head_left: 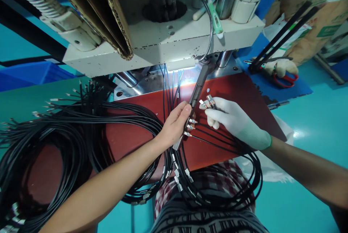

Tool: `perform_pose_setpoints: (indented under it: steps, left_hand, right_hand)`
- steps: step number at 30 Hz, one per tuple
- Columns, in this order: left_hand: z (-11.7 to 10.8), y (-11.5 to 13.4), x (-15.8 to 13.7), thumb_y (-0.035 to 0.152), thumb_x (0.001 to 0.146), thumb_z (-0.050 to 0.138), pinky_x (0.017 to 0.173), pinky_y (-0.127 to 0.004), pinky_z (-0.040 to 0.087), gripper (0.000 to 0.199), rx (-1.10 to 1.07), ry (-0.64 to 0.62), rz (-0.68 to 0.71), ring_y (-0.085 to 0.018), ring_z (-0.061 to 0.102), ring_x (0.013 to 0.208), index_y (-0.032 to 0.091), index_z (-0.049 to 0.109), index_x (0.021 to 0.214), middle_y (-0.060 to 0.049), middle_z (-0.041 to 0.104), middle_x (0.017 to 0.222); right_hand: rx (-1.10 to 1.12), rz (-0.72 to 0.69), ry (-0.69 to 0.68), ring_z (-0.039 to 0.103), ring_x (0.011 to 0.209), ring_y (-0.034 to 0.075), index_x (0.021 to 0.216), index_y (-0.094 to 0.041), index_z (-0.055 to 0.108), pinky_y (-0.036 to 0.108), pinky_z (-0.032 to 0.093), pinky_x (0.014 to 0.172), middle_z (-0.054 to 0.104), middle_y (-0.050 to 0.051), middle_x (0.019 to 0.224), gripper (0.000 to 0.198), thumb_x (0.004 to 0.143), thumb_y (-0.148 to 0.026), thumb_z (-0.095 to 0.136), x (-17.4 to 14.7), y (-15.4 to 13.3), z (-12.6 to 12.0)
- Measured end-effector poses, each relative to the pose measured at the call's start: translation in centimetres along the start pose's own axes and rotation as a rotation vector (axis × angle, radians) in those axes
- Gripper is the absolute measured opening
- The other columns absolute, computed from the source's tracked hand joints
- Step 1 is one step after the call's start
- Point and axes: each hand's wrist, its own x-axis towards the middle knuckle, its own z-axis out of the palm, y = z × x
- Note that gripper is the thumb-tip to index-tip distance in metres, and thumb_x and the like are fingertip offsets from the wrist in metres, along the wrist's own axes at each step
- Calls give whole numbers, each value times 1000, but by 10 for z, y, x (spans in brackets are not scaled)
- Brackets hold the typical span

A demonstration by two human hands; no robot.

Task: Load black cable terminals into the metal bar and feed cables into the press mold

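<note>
My bare left hand (176,122) grips a long dark metal fixture bar (198,85) that lies slantwise on the red-brown work plate (231,88). Several black cables with silver connector ends (190,127) sit in the bar just below my fingers. My right hand (233,120), in a white glove, pinches two or three silver cable connectors (208,102) right beside the bar's upper part. The cables loop down from both hands over my lap (217,186).
A large bundle of black cables (67,131) covers the left of the plate. A cream-coloured press machine (163,41) with a lamp overhangs the back. Red-handled scissors (285,79) and black rods (282,33) lie on a blue mat at right. The floor is teal.
</note>
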Motion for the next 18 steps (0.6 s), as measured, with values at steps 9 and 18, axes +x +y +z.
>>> perform_pose_setpoints:
  steps: [9,18]
  left_hand:
    - [-1,-1,1,58,84,57,43,-18,37,40,-119,-45,-48,-7,49,51,19,48,80,3,51,67]
    - [1,-2,1,59,87,51,48,-21,36,41,48,-37,48,-9,44,53,20,45,76,4,48,63]
  right_hand:
    - [-170,-80,23,46,52,8,62,-17,51,25,33,54,53,-5,55,34,89,-38,55,4,3,5]
    - [63,15,-139,46,56,10,61,-16,53,25,34,54,51,-3,56,30,84,-34,56,14,8,11]
